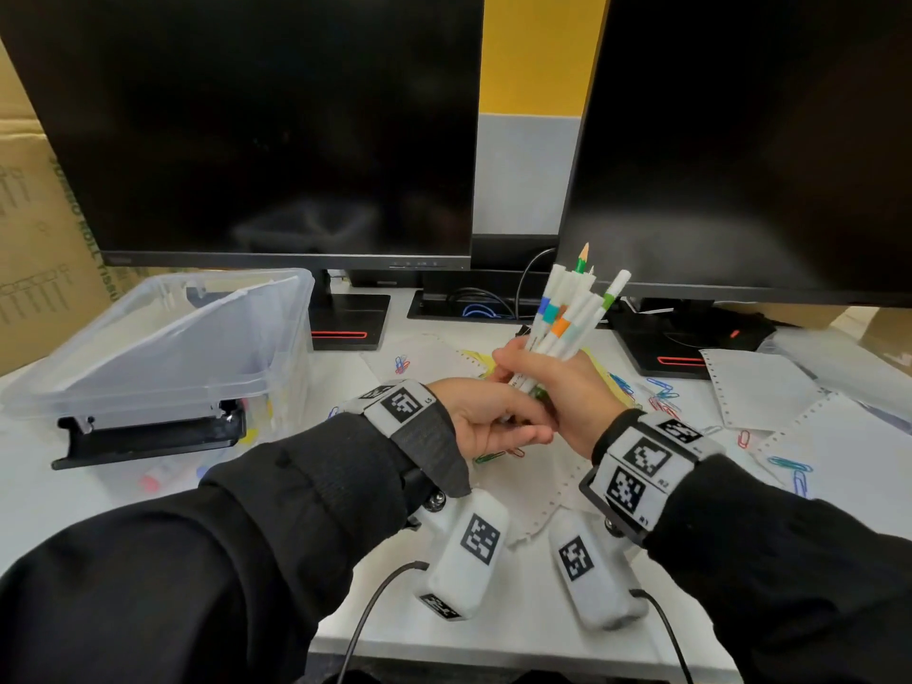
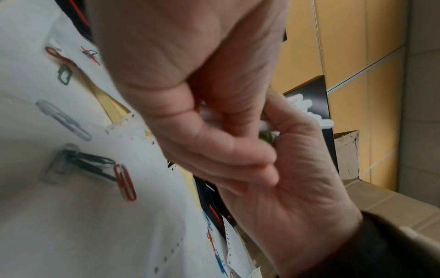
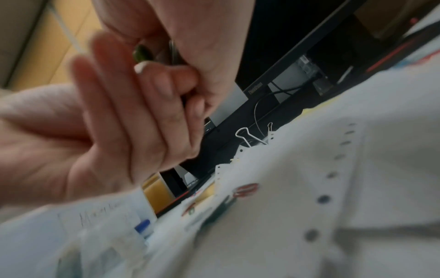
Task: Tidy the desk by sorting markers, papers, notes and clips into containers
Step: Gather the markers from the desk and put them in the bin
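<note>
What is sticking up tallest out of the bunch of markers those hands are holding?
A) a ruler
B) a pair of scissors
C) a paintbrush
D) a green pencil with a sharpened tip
D: in the head view the green pencil pokes its sharpened tip above the white markers bundled in the right hand, with the left hand at the bundle's base.

Two dark monitors front a yellow-over-grey wall; perhaps cardboard boxes at left.

Storage bin – clear glossy plastic. Markers – smooth white plastic. Perforated sheets: matt paper. Monitor screens: dark, glossy.
</note>
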{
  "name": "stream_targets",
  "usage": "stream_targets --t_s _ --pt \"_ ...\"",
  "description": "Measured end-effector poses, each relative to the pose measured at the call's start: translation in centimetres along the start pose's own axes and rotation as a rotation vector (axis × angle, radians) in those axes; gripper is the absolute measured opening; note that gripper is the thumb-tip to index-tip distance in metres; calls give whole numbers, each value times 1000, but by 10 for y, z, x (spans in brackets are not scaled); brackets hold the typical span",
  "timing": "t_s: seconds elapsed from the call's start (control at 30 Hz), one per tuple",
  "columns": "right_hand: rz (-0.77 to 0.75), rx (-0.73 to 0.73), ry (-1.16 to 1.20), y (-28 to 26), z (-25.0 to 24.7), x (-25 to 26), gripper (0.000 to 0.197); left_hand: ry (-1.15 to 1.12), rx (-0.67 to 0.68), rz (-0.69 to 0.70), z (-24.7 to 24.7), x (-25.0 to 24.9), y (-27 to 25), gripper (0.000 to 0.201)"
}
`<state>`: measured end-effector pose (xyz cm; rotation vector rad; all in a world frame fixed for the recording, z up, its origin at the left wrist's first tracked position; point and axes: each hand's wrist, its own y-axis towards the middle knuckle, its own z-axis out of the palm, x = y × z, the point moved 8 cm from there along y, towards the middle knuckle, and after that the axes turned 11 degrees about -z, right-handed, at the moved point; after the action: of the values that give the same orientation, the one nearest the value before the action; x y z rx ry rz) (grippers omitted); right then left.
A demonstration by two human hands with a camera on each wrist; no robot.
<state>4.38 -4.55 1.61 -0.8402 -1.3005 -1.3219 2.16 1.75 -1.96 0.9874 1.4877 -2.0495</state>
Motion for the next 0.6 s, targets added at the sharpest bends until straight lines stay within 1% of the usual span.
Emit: stream_targets --t_s 0.03,0.1,0.17,0.23,0.27,0.33,0.4,0.43,0.5,0.53,0.6 --pt "-13 3 -29 -2 0 0 14 -2 -1 23 0 -2 0 46" --pt "-41 -47 -111 -2 -3 0 14 73 20 43 7 -4 -4 32" --pt "-47 -108 -222 -1 -8 2 9 270 43 30 11 -4 -10 19" --pt "-55 -135 -333 -2 -13 7 19 441 95 19 13 -6 -20 15" --pt "-63 -137 -374 -1 -14 8 26 447 118 35 12 -9 -24 15" --pt "-59 -110 -436 -4 -14 12 34 359 116 152 8 -23 -32 20" --pt "-65 -58 -484 -7 -7 11 42 237 57 268 7 -34 -35 29" --pt "-66 -45 -548 -8 0 13 43 207 -12 299 7 -37 -35 31" --pt "-81 41 -656 -11 17 14 37 170 -190 316 5 -39 -35 36" --pt "-79 97 -653 -13 24 14 34 150 -262 316 2 -41 -36 35" --pt "-25 142 -578 -19 31 19 31 102 -337 302 -4 -42 -40 30"
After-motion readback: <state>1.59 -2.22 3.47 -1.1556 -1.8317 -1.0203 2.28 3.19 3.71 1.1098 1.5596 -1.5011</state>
